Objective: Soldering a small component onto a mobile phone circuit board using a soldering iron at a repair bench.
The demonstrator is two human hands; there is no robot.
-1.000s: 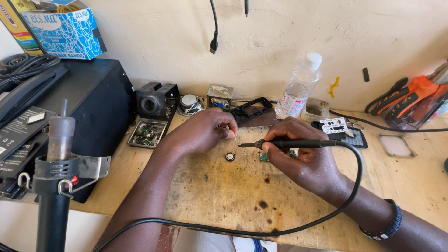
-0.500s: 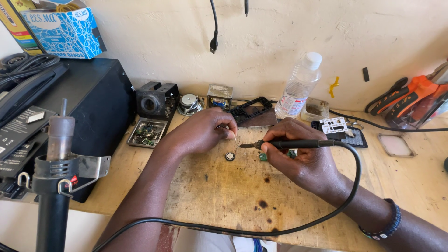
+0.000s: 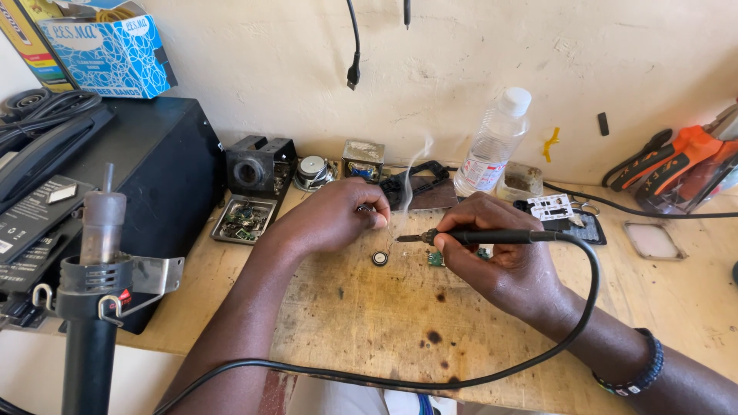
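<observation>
Iron (image 3: pixel 492 237) black, slim (tip smoking), right hand (image 3: pixel 507 261).

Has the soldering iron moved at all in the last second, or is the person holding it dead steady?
No. The soldering iron in the right hand keeps its tip just above and right of the small round disc, and the same way off the plastic bottle.

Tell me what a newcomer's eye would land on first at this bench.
First the two hands at the centre of the scorched wooden board: the right hand holds a black soldering iron, its tip pointing left toward the left hand, with a thin wisp of smoke rising between them. A small round part lies just below the tip. At the left foreground stands a hot-air gun in its holder.
</observation>
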